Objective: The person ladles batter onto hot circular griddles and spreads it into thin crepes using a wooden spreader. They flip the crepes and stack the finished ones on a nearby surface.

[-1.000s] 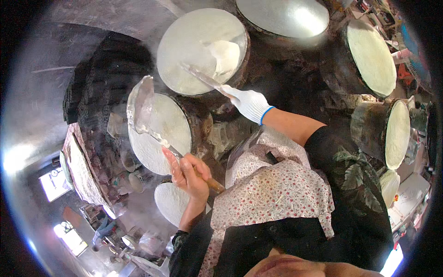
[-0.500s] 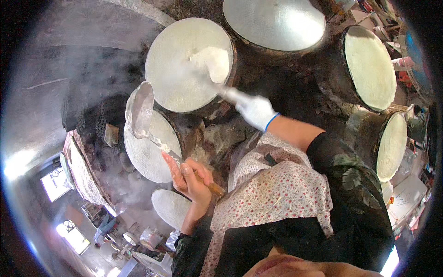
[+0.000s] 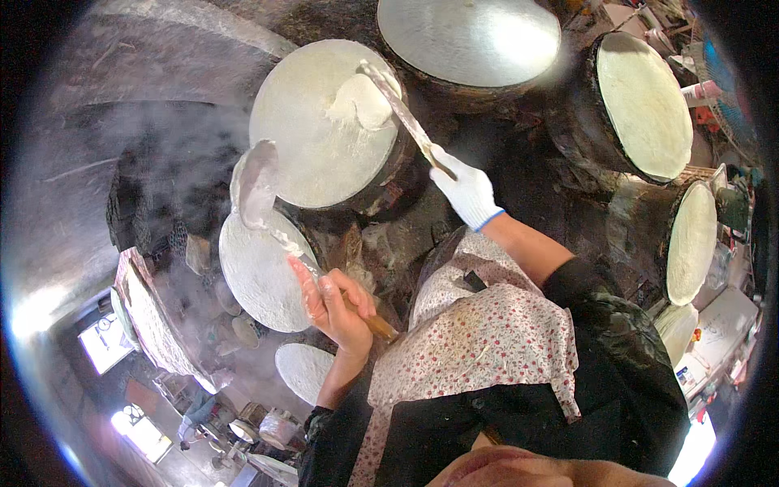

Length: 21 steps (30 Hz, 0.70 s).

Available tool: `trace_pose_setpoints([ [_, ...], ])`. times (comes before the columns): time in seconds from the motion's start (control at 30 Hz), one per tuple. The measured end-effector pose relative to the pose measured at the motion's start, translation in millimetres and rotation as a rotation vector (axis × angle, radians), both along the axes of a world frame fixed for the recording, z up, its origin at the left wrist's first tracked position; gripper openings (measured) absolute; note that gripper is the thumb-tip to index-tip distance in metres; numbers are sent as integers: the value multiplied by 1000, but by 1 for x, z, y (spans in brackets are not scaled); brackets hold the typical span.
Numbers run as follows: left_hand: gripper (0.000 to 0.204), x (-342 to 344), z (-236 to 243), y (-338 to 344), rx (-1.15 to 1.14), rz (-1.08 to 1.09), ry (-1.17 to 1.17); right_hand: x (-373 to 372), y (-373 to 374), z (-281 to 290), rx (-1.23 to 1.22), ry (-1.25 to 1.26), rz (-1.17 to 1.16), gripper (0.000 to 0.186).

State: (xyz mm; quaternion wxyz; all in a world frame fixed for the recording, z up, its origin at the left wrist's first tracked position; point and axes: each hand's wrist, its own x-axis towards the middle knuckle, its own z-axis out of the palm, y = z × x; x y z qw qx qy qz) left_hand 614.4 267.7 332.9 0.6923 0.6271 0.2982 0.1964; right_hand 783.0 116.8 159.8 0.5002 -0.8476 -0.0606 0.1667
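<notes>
My bare left hand (image 3: 337, 312) is closed around the wooden handle of a batter-smeared ladle (image 3: 258, 185), whose bowl is tipped beside the middle griddle. My right hand (image 3: 465, 191), in a white glove with a blue cuff, grips a batter-coated spreader (image 3: 403, 115). That spreader reaches over the right side of a round griddle (image 3: 329, 187). A pale, thin layer covers this griddle, and a thicker patch of wet batter (image 3: 367, 104) lies near the spreader's far end. Whether the spreader touches the surface I cannot tell.
More round griddles surround me: a layer-covered one (image 3: 268, 280) under the ladle, a shiny one (image 3: 462, 36) at the top and two at right, (image 3: 647, 105) being the farther griddle. Steam drifts at left. A large pale sheet (image 3: 154, 316) hangs there. A fan (image 3: 722, 97) stands far right.
The spreader has swung from the batter's lower edge up to its far right side, and my right hand has shifted slightly right. The ladle stays almost in place in my left hand.
</notes>
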Motion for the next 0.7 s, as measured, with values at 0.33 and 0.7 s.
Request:
trace_pose_setpoints([
  [0.33, 62, 11, -13, 16, -101, 45, 95, 73, 36, -12, 179, -61, -96, 47],
  [0.7, 61, 104, -63, 112, -922, 62, -198, 79, 2, 10, -21, -100, 268, 41],
])
